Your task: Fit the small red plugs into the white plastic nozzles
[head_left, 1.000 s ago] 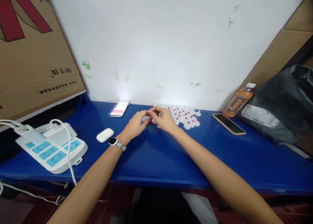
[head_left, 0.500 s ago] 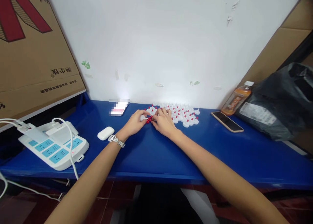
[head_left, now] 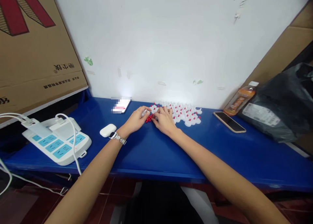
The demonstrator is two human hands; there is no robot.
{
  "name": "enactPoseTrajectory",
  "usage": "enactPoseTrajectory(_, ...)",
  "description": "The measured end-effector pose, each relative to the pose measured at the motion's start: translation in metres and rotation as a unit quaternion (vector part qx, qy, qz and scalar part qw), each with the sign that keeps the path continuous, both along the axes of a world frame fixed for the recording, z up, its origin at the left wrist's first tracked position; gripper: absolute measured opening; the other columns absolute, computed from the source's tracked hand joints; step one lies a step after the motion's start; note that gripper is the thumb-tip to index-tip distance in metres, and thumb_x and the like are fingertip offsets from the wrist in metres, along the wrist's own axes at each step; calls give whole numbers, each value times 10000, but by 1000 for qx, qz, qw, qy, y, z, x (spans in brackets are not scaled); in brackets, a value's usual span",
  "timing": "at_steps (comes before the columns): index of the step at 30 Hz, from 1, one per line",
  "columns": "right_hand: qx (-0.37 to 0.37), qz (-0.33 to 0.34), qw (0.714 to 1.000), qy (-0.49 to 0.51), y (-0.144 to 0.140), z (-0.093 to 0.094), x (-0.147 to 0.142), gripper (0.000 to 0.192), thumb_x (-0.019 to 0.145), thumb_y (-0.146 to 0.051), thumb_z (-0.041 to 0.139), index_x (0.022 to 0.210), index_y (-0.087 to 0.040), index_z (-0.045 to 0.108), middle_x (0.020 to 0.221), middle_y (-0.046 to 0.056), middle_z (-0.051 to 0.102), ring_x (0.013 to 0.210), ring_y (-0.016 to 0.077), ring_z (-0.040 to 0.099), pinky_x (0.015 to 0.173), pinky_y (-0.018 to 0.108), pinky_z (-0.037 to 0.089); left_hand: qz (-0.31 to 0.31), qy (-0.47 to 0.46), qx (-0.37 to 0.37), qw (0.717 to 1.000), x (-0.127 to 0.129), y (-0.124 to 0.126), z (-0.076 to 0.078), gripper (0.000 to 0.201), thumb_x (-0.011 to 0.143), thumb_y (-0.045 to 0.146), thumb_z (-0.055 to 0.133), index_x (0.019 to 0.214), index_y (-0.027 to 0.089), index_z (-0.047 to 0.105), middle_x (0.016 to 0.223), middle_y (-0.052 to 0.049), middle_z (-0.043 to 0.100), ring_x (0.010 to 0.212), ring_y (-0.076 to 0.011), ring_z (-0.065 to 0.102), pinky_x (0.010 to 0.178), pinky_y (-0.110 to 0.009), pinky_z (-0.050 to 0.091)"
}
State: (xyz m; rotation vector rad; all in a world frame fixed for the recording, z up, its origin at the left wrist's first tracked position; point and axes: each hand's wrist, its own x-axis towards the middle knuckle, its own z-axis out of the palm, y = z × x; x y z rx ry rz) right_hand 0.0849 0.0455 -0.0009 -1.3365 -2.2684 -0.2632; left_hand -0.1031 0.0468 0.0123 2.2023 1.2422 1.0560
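My left hand is closed around a white plastic nozzle cap, mostly covered by the thumb and fingers. Between both hands lies a small pile of red tip caps on the blue table. The fingers of my right hand are bent together at the pile's right edge; what they pinch, if anything, is hidden. Behind and right of that hand spreads a group of white nozzle caps, many with red tips, some partly covered by the hand.
At left stand a white power strip with cables and a white earbud case. A lit phone lies near the wall. To the right are another phone, an orange drink bottle and a dark plastic bag.
The view has shifted slightly. My hands have parted a little, leaving more of the red pile visible between them. The white nozzle cap stays in my left hand.
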Motion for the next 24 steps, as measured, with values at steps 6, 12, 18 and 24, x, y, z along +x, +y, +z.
enactPoseTrajectory(6, -138, 87, 926, 341, 1, 7, 7, 207, 892, -376, 620, 830, -188, 681, 818, 48, 686, 789, 192, 595, 757, 341, 455, -32, -4, -35, 999, 2, -5, 0, 231, 907, 204, 485, 1137, 193, 508, 884, -21, 637, 720, -159, 586, 682, -285, 464)
enactPoseTrajectory(12, -202, 142, 801, 545, -4, 12, -1, 311, 787, -502, 703, 862, -202, 667, 803, 39, 717, 750, 171, 670, 727, 306, 523, -59, 47, -13, 997, 11, -10, 1, 129, 955, 313, 483, 1025, 205, 487, 909, -48, 648, 791, -198, 616, 710, -315, 473)
enactPoseTrajectory(18, -197, 152, 813, 527, -10, 13, -4, 288, 806, -478, 701, 834, -193, 669, 780, 33, 703, 712, 165, 645, 713, 305, 520, -67, 94, 2, 993, 16, -13, -2, 129, 956, 312, 472, 1034, 214, 502, 881, -50, 654, 744, -210, 619, 680, -331, 476)
enactPoseTrajectory(24, -68, 112, 914, 384, -24, 18, -3, 238, 937, -402, 563, 817, -221, 661, 779, 27, 662, 717, 171, 578, 724, 309, 474, -86, 58, 1, 995, 16, -18, 3, 199, 968, 298, 457, 1145, 209, 460, 1005, -90, 684, 856, -239, 670, 748, -349, 510)
